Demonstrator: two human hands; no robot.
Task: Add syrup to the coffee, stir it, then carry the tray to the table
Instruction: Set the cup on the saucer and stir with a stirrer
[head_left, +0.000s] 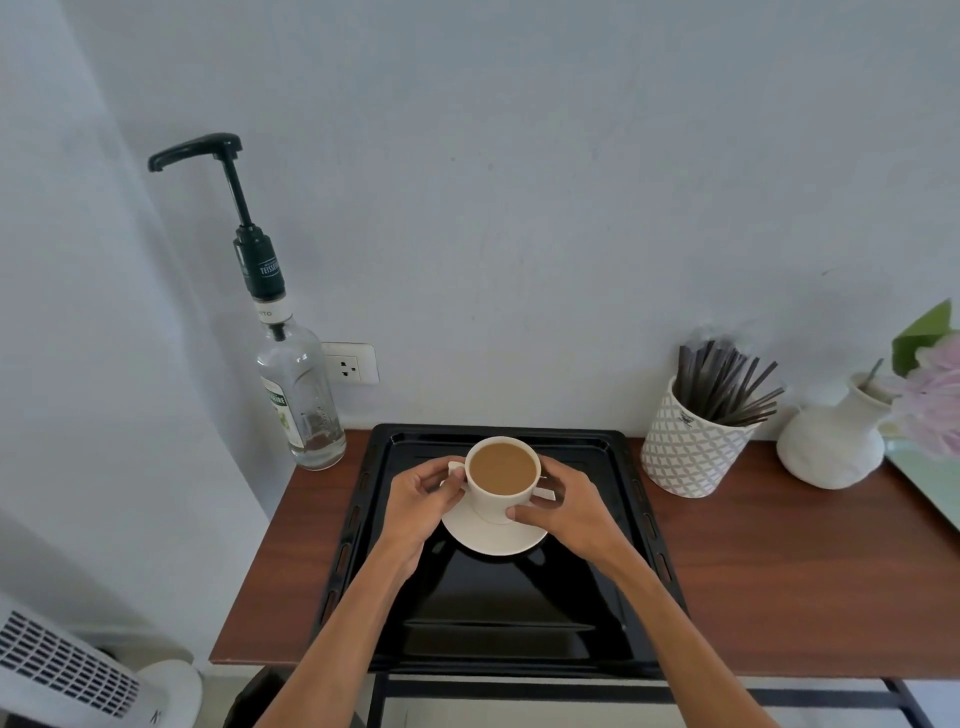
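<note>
A white cup (501, 480) of milky coffee stands on a white saucer (493, 535) in the far half of a black tray (498, 613). My left hand (421, 506) pinches the cup's handle on its left side. My right hand (561, 512) wraps the cup's right side, thumb on its front wall. A clear glass syrup bottle (298, 395) with a tall black pump stands at the table's back left corner, apart from both hands. Dark stir sticks (727, 387) fill a patterned white pot (685, 452) to the right of the tray.
The tray lies on a narrow brown wooden table (779, 571) against a pale wall. A white vase (834, 441) with pink flowers stands at the far right. A wall socket (350, 364) sits behind the bottle. A white fan heater (67, 670) is on the floor, lower left.
</note>
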